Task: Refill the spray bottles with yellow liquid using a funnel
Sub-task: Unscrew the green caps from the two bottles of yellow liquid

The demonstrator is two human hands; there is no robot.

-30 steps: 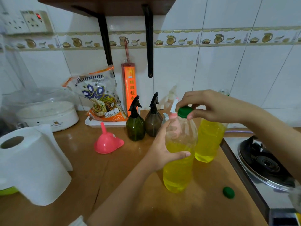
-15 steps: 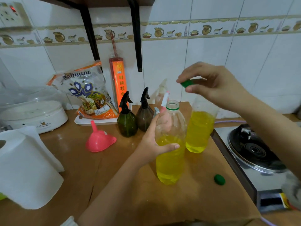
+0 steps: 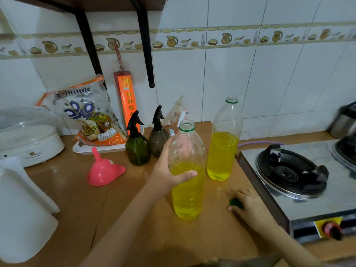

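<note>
Uncapped bottle [image 3: 187, 170], thin-walled and probably heavy with liquid, suits the left hand [image 3: 165, 173]'s mid-body grasp; right hand [image 3: 248, 204] holds a green cap [image 3: 236, 203].

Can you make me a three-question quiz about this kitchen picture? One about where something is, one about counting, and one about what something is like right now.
1. Where is the pink funnel?
A. on the stove
B. on the wooden counter, left of the dark spray bottles
C. stuck in a bottle

2. How many clear bottles hold yellow liquid?
A. one
B. two
C. four

3. What is the near yellow bottle like now?
A. capped
B. lying down
C. open on top, standing upright

Answers: 1 B, the funnel lies mouth-down beside the green spray bottle. 2 B, the near one gripped by the left hand and the far yellow bottle behind it. 3 C, its neck shows no cap; the right hand has a green cap down at the counter.
</note>
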